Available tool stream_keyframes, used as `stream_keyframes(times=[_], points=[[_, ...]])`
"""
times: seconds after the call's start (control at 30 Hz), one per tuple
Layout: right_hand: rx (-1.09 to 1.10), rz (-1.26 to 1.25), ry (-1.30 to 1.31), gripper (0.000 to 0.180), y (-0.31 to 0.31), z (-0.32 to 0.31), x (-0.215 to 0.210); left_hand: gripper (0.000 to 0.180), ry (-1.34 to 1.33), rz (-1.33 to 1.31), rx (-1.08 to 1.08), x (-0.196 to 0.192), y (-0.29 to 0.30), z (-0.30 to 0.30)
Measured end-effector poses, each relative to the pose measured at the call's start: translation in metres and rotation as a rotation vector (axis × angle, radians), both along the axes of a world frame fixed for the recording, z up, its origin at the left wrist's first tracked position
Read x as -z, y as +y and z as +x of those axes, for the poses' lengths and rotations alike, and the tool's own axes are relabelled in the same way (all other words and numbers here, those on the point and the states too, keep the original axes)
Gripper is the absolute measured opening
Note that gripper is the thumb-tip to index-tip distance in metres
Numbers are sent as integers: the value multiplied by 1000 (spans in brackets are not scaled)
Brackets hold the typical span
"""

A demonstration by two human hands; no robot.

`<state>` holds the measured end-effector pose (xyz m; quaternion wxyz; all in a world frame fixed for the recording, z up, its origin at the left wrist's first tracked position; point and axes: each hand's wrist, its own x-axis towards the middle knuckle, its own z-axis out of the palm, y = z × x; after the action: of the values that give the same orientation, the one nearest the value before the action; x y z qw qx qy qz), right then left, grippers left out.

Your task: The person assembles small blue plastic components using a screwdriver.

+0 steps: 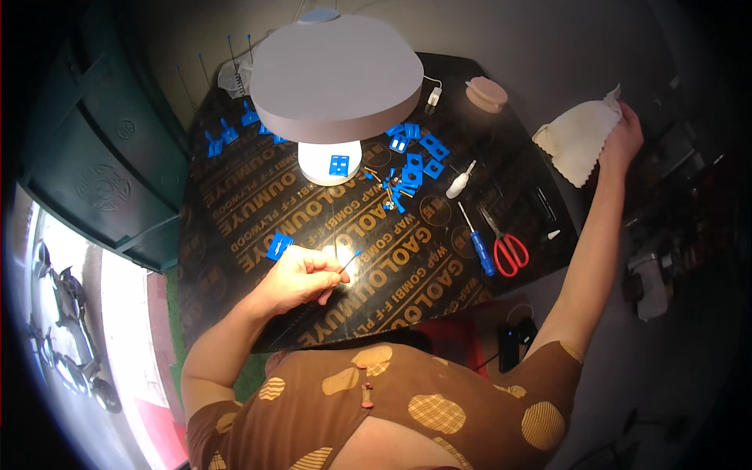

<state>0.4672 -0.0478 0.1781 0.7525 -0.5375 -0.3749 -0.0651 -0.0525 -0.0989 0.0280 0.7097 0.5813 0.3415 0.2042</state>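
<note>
Near the front of the dark table, my left hand (304, 278) is closed in a pinch on a thin dark rod with a blue tip (352, 259). Right behind its knuckles lies a flat blue plastic piece (280, 245); whether they touch, I cannot tell. Out past the table's right edge, my right hand (623, 139) grips a cream cloth (578, 141) with a scalloped edge by its far right corner. The cloth hangs off to the left of the fingers.
A lamp (333, 74) with a wide grey head stands at the back, a blue piece on its base. Blue plastic parts (413, 172) and small metal pieces lie beside it. To the right are a white bottle (460, 180), a blue-handled screwdriver (478, 243) and red-handled scissors (511, 254).
</note>
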Motion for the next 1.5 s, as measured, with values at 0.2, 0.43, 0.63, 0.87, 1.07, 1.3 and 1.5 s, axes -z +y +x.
stream_keyframes(times=[0.2,0.43,0.63,0.87,1.07,1.3,1.5], points=[[80,-64,18,21,79,55,59,15,11,-41,-55,-1,-2,-3],[143,-512,-272,30,116,121,166,14,-11,12,-56,-3,-1,4],[-21,-1198,-591,32,110,67,194,14,-11,14,-77,-1,1,4],[193,-1283,-738,35,70,8,129,15,44,61,-139,1,7,-1],[-185,-281,-300,29,-12,-91,82,18,-53,72,-178,4,14,-1],[-1140,-645,-51,20,-87,-254,112,18,-172,75,-183,5,19,4],[-1490,-932,210,28,-90,-308,162,19,-250,21,-264,6,19,16]])
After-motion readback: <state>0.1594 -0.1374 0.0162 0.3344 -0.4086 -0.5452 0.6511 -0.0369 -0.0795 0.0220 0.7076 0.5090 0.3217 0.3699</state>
